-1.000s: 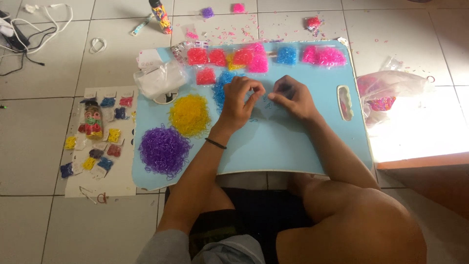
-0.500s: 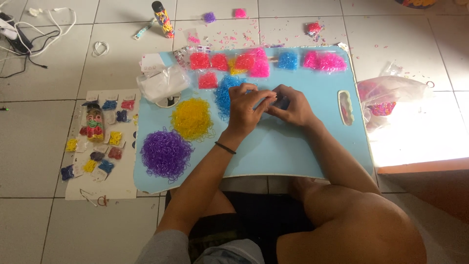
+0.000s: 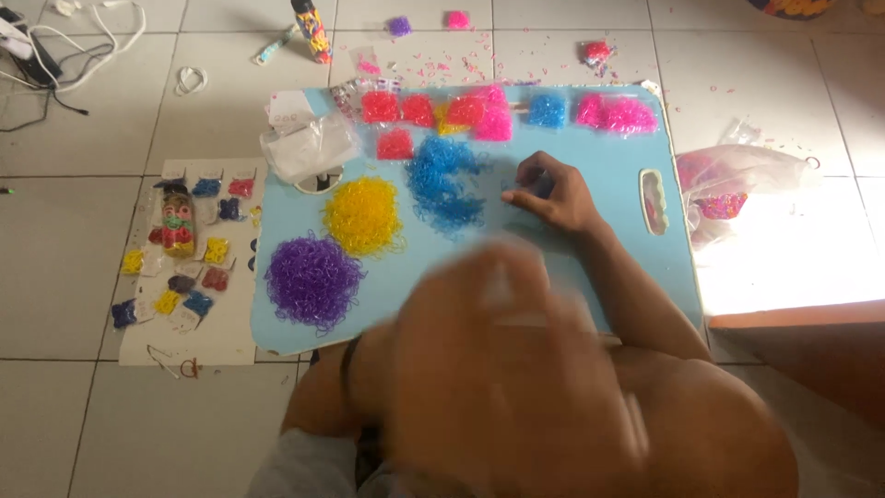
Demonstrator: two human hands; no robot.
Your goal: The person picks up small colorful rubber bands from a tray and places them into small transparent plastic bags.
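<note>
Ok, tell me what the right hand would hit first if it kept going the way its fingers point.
The right hand points left across the light blue board. Going straight on, it would probably meet the blue pile of small loom bands first, though height above the board is unclear.

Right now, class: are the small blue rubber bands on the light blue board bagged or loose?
Loose: the small blue rubber bands lie spread in an open heap on the light blue board.

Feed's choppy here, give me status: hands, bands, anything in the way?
Right hand on light blue board, beside blue pile of small rubber bands. Left hand raised, blurred, grip unclear. It blocks the board's near edge.
</note>
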